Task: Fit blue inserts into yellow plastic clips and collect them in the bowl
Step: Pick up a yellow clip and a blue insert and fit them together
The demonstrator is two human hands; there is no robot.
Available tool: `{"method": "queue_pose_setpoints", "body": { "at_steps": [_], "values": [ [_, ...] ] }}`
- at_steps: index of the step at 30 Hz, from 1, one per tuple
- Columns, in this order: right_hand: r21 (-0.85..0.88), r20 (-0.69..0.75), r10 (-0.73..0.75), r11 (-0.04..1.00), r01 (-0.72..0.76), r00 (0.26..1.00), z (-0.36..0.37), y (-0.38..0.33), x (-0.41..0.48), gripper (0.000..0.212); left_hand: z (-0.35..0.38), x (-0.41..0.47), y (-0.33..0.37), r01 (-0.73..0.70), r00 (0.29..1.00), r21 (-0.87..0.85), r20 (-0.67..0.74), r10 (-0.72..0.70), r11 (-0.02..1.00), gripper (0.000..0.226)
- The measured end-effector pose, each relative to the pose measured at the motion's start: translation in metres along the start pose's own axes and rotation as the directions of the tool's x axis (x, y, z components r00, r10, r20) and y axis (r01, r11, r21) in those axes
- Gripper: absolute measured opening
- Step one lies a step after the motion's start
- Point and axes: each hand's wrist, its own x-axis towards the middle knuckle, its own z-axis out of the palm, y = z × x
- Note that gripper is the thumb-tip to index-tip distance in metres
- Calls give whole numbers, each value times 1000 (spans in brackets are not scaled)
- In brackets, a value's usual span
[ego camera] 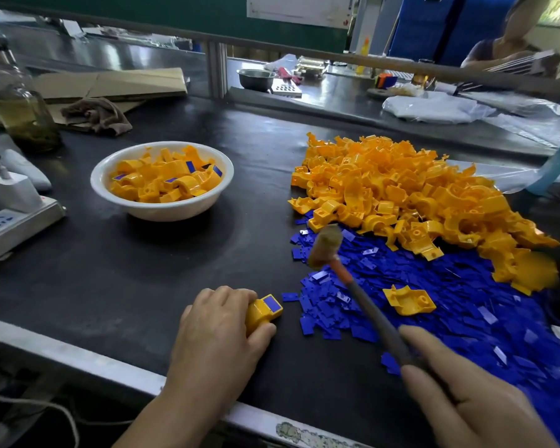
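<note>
My left hand (pixel 220 321) grips the clip (pixel 260 313); my right hand (pixel 466 396), clutching the mallet (pixel 325 247), should strike the blue insert (pixel 272 303) squarely, lightly.

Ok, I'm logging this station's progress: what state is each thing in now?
left hand: grips the held clip
held clip: blue insert on top
right hand: grips the mallet, head raised
bowl: partly full
clip pile: heaped, unfitted
loose inserts: spread flat

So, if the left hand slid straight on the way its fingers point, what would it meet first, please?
Beyond the yellow clip it holds, the left hand would probably meet the stray blue insert lying just before the blue pile.
</note>
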Motion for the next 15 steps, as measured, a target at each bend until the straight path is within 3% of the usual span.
{"method": "queue_pose_setpoints", "body": {
  "at_steps": [5,9,12,15],
  "values": [
    [-36,-194,128,990,-138,973,-18,20,-4,38,2,-1,1,-166,986,151,17,166,974,49],
    [-85,-267,231,962,-261,936,-17,61,7,41,4,6,0,-292,954,326,29,299,899,33],
    [-230,-221,283,915,-332,933,-18,83,23,41,1,11,3,-280,959,336,73,272,899,35],
    [-327,-209,311,871,-366,927,-19,97,32,42,-7,19,1,-83,992,161,107,66,984,37]
  ]
}}
